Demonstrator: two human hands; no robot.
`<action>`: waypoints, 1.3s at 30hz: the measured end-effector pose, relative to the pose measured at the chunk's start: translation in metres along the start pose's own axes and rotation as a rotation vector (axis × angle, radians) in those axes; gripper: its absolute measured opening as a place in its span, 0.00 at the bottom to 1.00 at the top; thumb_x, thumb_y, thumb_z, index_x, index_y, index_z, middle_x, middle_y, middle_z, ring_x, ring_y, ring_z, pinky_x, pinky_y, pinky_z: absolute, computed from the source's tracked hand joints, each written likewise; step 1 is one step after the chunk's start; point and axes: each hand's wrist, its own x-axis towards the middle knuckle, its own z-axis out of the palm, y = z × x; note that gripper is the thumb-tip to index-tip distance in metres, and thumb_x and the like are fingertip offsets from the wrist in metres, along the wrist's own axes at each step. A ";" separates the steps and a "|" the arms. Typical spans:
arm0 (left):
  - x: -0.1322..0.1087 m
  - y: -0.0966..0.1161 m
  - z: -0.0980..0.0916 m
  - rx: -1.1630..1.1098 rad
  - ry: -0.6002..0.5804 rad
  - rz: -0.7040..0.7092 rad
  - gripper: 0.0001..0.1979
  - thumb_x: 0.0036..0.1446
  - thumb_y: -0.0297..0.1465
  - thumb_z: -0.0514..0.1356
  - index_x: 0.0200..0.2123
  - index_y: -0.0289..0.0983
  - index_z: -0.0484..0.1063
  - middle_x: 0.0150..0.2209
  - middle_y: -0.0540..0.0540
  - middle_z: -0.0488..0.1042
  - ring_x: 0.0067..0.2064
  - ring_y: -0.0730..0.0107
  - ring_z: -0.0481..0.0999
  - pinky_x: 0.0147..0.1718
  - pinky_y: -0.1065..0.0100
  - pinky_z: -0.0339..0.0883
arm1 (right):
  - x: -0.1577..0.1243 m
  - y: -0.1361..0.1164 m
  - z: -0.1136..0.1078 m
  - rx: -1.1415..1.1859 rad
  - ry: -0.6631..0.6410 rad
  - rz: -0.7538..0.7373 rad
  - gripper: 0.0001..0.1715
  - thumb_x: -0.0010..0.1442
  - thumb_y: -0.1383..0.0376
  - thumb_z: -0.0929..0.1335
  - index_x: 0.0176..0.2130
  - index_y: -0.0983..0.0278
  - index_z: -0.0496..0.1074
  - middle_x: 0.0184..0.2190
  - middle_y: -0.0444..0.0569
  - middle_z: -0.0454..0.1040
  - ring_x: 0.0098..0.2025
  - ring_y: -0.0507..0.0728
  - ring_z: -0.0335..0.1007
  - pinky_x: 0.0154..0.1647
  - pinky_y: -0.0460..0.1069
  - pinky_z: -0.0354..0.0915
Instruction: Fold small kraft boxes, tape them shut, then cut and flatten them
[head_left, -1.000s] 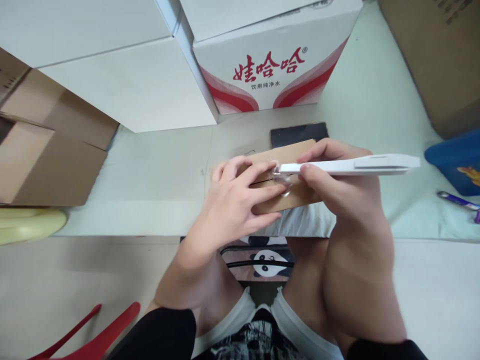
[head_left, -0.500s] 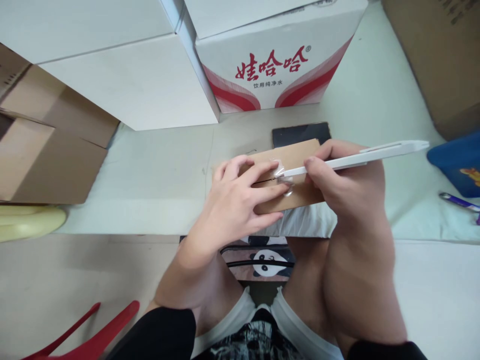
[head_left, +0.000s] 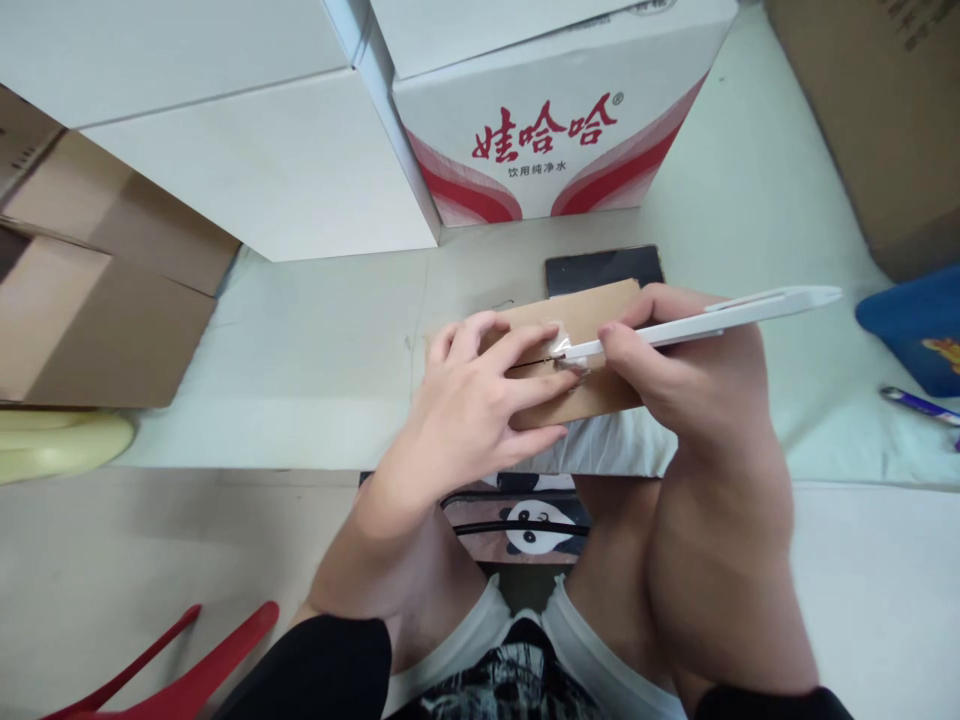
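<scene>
A small brown cardboard box [head_left: 600,300] lies on the pale green cloth of the table, a strip of clear tape [head_left: 557,338] across its middle seam. My left hand [head_left: 476,390] rests on the box's left part, fingers spread on both sides of the seam. In my right hand [head_left: 682,370], at the box's right end, is a slim white pen-like tool [head_left: 701,325] pinched between thumb and fingers. Its tip touches the tape at the seam, between the fingertips of my left hand.
Behind the box lies a dark phone [head_left: 600,268]. White cartons [head_left: 270,160] and a red-and-white carton [head_left: 536,150] stand at the back. Brown cartons [head_left: 97,320] are on the left; a blue bin [head_left: 915,325] and a purple pen [head_left: 919,402] are on the right.
The white tool and my right hand have shifted slightly left, with the tool tip a little lower. My left hand has hardly moved.
</scene>
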 end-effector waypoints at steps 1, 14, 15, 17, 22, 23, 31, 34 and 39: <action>0.000 0.000 0.000 0.003 0.000 0.002 0.22 0.60 0.45 0.68 0.58 0.55 0.78 0.68 0.48 0.70 0.65 0.40 0.62 0.61 0.40 0.60 | 0.000 0.000 0.000 0.009 0.002 -0.010 0.10 0.49 0.69 0.70 0.20 0.60 0.68 0.16 0.40 0.63 0.20 0.49 0.55 0.19 0.48 0.50; 0.001 0.001 -0.001 -0.019 0.000 -0.007 0.22 0.60 0.44 0.69 0.57 0.55 0.79 0.67 0.48 0.71 0.65 0.40 0.63 0.61 0.39 0.60 | -0.001 0.001 -0.001 0.049 -0.012 -0.065 0.10 0.50 0.69 0.70 0.21 0.60 0.68 0.17 0.39 0.64 0.20 0.49 0.55 0.21 0.48 0.52; 0.001 0.001 -0.001 -0.019 -0.002 -0.007 0.22 0.59 0.44 0.69 0.58 0.55 0.79 0.67 0.47 0.71 0.65 0.39 0.63 0.61 0.39 0.60 | -0.001 0.001 -0.001 0.048 -0.021 -0.063 0.10 0.51 0.69 0.70 0.21 0.60 0.69 0.17 0.40 0.65 0.20 0.50 0.56 0.21 0.48 0.53; 0.001 0.001 -0.001 -0.017 0.000 -0.007 0.23 0.59 0.43 0.69 0.58 0.55 0.78 0.67 0.47 0.71 0.65 0.39 0.63 0.61 0.39 0.60 | -0.002 0.001 -0.001 0.046 -0.046 -0.065 0.09 0.52 0.68 0.70 0.22 0.60 0.69 0.18 0.41 0.67 0.21 0.50 0.57 0.21 0.49 0.54; 0.001 0.000 -0.001 -0.016 0.002 0.000 0.22 0.59 0.43 0.69 0.57 0.55 0.79 0.67 0.46 0.71 0.65 0.40 0.62 0.61 0.39 0.60 | -0.002 0.003 -0.002 0.024 -0.102 -0.096 0.09 0.54 0.66 0.72 0.24 0.59 0.71 0.18 0.41 0.68 0.21 0.51 0.59 0.22 0.49 0.55; 0.001 0.000 -0.001 -0.015 0.001 -0.001 0.22 0.59 0.43 0.69 0.57 0.54 0.79 0.67 0.46 0.71 0.65 0.40 0.62 0.61 0.39 0.60 | -0.002 0.003 -0.002 0.013 -0.105 -0.102 0.09 0.54 0.66 0.72 0.24 0.59 0.71 0.19 0.42 0.68 0.21 0.51 0.59 0.22 0.49 0.55; 0.000 0.000 -0.001 -0.009 -0.007 -0.007 0.22 0.60 0.45 0.68 0.58 0.55 0.78 0.68 0.48 0.70 0.65 0.40 0.62 0.61 0.40 0.58 | -0.002 0.003 0.000 0.035 -0.009 -0.082 0.12 0.53 0.70 0.71 0.22 0.60 0.67 0.18 0.40 0.64 0.21 0.50 0.56 0.22 0.49 0.54; 0.000 0.000 -0.001 -0.011 -0.009 -0.010 0.22 0.60 0.45 0.68 0.58 0.56 0.78 0.68 0.48 0.70 0.65 0.40 0.62 0.61 0.40 0.58 | -0.002 0.003 0.000 0.029 -0.010 -0.063 0.12 0.52 0.70 0.70 0.21 0.60 0.66 0.18 0.40 0.63 0.21 0.50 0.55 0.22 0.49 0.52; 0.000 0.000 -0.001 -0.008 -0.013 -0.006 0.22 0.61 0.45 0.67 0.58 0.56 0.78 0.68 0.48 0.70 0.65 0.41 0.62 0.62 0.40 0.58 | 0.000 0.000 -0.003 0.036 -0.086 -0.092 0.11 0.53 0.68 0.70 0.22 0.59 0.67 0.18 0.40 0.64 0.21 0.50 0.55 0.22 0.49 0.52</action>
